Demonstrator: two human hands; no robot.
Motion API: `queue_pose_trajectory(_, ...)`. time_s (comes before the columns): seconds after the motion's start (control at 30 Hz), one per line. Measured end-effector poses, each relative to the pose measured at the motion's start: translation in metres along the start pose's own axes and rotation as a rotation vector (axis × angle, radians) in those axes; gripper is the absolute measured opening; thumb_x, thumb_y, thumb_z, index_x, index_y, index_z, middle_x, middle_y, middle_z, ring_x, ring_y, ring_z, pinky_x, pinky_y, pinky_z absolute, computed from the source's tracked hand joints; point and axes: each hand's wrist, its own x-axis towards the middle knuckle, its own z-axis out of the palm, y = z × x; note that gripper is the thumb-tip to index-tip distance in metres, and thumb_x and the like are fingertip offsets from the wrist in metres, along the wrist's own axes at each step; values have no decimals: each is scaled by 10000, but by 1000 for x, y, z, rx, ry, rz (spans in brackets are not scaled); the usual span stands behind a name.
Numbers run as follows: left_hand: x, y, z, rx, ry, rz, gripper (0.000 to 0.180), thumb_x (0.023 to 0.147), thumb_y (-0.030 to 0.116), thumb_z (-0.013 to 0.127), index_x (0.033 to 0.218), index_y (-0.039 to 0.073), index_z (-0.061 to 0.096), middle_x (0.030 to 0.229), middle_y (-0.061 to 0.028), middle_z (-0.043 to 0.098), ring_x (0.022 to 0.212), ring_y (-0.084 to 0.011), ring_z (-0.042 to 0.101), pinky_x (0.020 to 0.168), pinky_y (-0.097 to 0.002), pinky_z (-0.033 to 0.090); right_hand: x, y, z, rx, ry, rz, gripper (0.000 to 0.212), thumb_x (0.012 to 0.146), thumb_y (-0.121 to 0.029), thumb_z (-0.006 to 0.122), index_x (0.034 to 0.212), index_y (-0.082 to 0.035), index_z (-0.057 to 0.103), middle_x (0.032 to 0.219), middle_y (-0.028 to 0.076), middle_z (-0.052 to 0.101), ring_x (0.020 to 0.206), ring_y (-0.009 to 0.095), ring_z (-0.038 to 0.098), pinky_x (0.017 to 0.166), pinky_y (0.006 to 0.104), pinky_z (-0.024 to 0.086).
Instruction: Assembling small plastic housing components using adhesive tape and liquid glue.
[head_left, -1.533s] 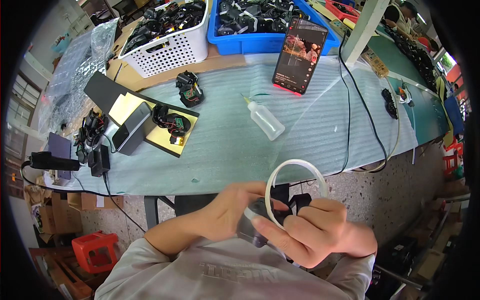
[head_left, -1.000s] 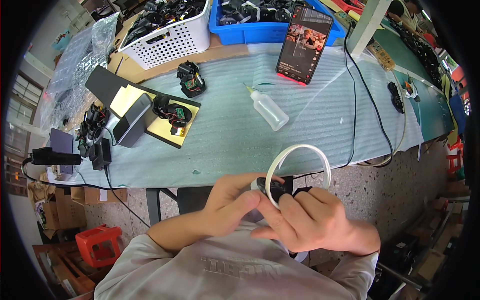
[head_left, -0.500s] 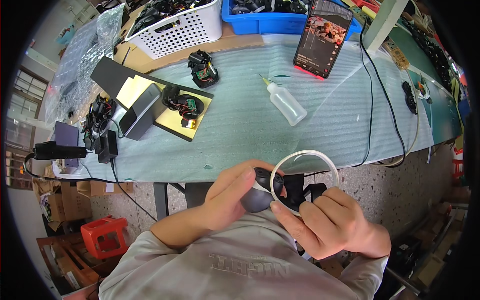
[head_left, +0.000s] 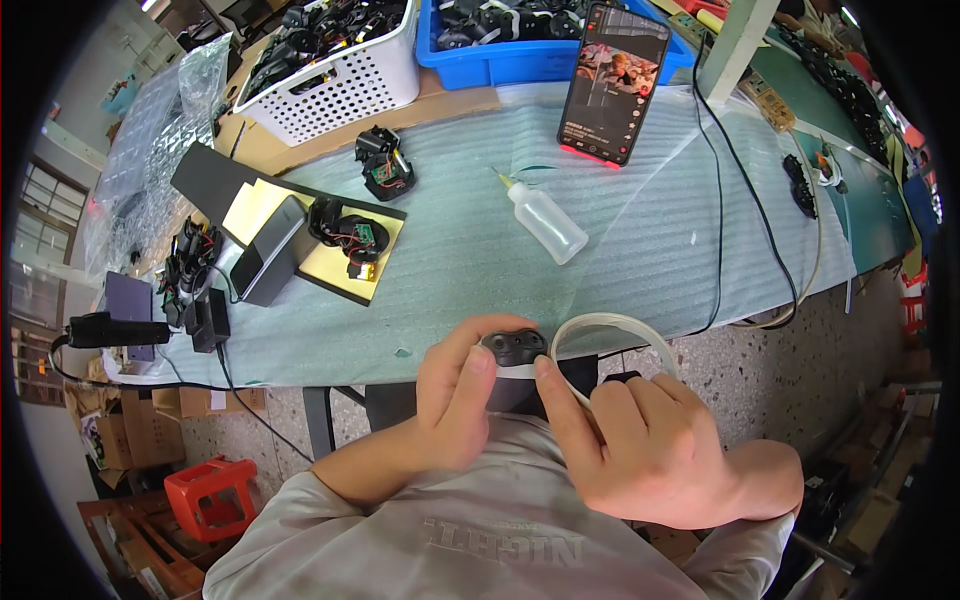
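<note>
My left hand (head_left: 455, 385) is closed round a dark, rounded hand controller (head_left: 514, 347), its black top with small round features facing up. A pale ring (head_left: 625, 322) stands out to the right of the controller; whether the two are joined cannot be made out. My right hand (head_left: 650, 445) is curled at the ring's lower side, and its index fingertip touches the controller's right edge. Both hands are just off the table's near edge, in front of my shirt. My palms hide the controller's lower body and part of the ring.
On the foam-covered table (head_left: 460, 270) lie a squeeze bottle with a needle tip (head_left: 548, 225), a propped phone (head_left: 612, 90) and opened black assemblies (head_left: 383, 165). A white basket (head_left: 345, 95) and a blue bin (head_left: 490, 65) stand behind. Cables (head_left: 745, 170) run down the right.
The controller has tilted so its black top faces up, and the ring has turned to a flatter angle. My right index finger has moved up to the controller's edge. The whole view has shifted slightly.
</note>
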Motion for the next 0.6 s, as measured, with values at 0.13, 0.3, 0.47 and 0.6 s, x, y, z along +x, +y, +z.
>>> queue_pose_trajectory(0.13, 2, 8, -7, -26, -110, -60, 479, 1064, 351, 450, 1291, -70, 470, 1133, -179, 623, 999, -176, 623, 877, -332, 522, 1, 1, -4, -86, 17, -7, 518, 577, -156, 612, 1053, -13, 759, 637, -35, 297, 505, 91, 317, 425, 237, 272)
queue_pose_trajectory(0.3, 6, 6, -6, 87, -61, -16, 356, 1029, 225, 516, 1242, -60, 522, 1080, -152, 651, 941, -160, 628, 849, -320, 521, 0, 0, -5, -114, 45, 1, 490, 605, -145, 627, 1063, -42, 768, 632, -37, 286, 508, 89, 302, 423, 235, 263)
queue_pose_trajectory(0.47, 8, 0, 0, 2, 10, 10, 354, 1017, 230, 557, 1195, -76, 542, 998, -176, 662, 841, -181, 644, 736, -323, 549, 0, 0, -7, -121, 51, -45, 480, 644, -124, 643, 1103, -57, 769, 630, -35, 276, 517, 96, 289, 432, 239, 252)
queue_pose_trajectory(0.6, 11, 3, 5, -309, 21, -41, 220, 985, 177, 610, 1105, 0, 558, 955, -141, 677, 833, -147, 628, 723, -299, 523, -2, 3, -7, -138, 50, -77, 489, 652, -111, 650, 1124, -66, 769, 634, -30, 288, 522, 101, 289, 440, 243, 247)
